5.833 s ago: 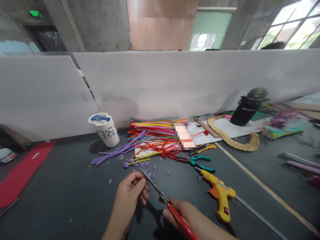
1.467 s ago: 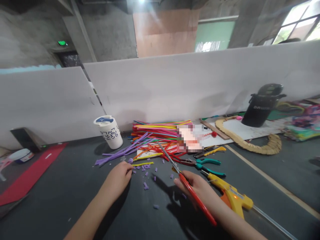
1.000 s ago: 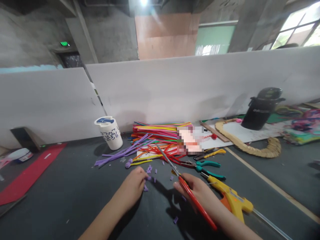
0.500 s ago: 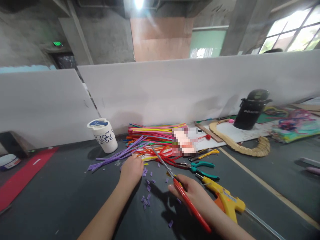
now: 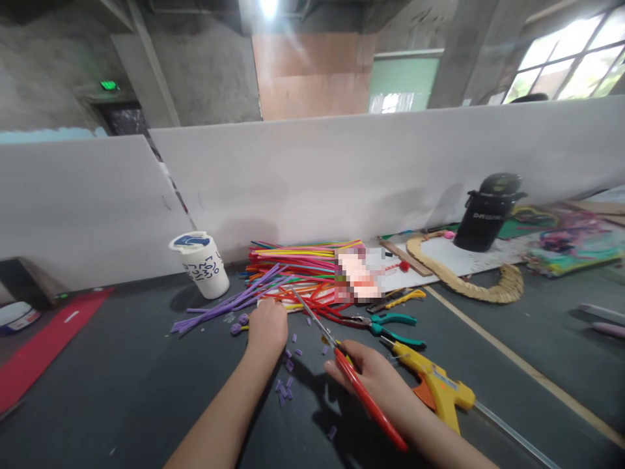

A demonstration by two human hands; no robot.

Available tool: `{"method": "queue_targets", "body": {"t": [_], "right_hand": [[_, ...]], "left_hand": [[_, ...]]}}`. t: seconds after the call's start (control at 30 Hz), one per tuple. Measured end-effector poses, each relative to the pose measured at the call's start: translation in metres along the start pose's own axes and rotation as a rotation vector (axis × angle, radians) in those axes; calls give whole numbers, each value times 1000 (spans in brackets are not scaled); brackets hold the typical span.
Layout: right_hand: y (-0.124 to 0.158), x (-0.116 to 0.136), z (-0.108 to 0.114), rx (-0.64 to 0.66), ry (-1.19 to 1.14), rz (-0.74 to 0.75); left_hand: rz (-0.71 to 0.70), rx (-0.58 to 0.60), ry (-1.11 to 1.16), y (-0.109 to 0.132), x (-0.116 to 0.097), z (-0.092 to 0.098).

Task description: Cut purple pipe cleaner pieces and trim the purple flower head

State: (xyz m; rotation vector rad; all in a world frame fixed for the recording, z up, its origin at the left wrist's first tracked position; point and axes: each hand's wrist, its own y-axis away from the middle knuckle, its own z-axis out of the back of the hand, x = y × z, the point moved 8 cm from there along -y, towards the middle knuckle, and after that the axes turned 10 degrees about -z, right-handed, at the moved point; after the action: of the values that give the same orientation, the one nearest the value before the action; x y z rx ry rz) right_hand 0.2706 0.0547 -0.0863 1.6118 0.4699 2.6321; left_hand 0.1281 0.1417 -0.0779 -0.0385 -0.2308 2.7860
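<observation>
My right hand [image 5: 375, 384] grips red-handled scissors [image 5: 336, 361], blades pointing up and left toward a heap of colourful pipe cleaners [image 5: 303, 264]. My left hand [image 5: 267, 329] reaches forward with fingers curled down at the near edge of that heap, beside loose purple pipe cleaners [image 5: 219, 306]. What its fingertips pinch, if anything, is hidden. Several short purple cut pieces [image 5: 286, 384] lie scattered on the dark table [image 5: 122, 391] between my hands.
A white paper cup [image 5: 200, 264] stands left of the heap. Teal-handled pliers [image 5: 385, 324] and a yellow glue gun [image 5: 434, 387] lie right of my right hand. A black jug [image 5: 488, 212] and white board with woven trim [image 5: 469, 270] sit far right. White foam panels [image 5: 342, 176] wall the back.
My left hand has moved forward from the scattered purple bits to the edge of the pipe cleaner heap. The right hand with the scissors has barely shifted.
</observation>
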Motion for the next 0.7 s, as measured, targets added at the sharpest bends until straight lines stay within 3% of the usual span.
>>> {"method": "queue_targets", "body": {"t": [0.2, 0.4, 0.53, 0.7], "right_hand": [[0, 3, 1, 4, 7, 4], [-1, 0, 0, -6, 4, 8], [-1, 1, 2, -17, 2, 9], [0, 5, 9, -50, 7, 18]], "left_hand": [[26, -7, 133, 25, -5, 19], [-63, 195, 378, 61, -6, 3], [-102, 78, 435, 48, -9, 3], [-183, -38, 452, 12, -31, -4]]}}
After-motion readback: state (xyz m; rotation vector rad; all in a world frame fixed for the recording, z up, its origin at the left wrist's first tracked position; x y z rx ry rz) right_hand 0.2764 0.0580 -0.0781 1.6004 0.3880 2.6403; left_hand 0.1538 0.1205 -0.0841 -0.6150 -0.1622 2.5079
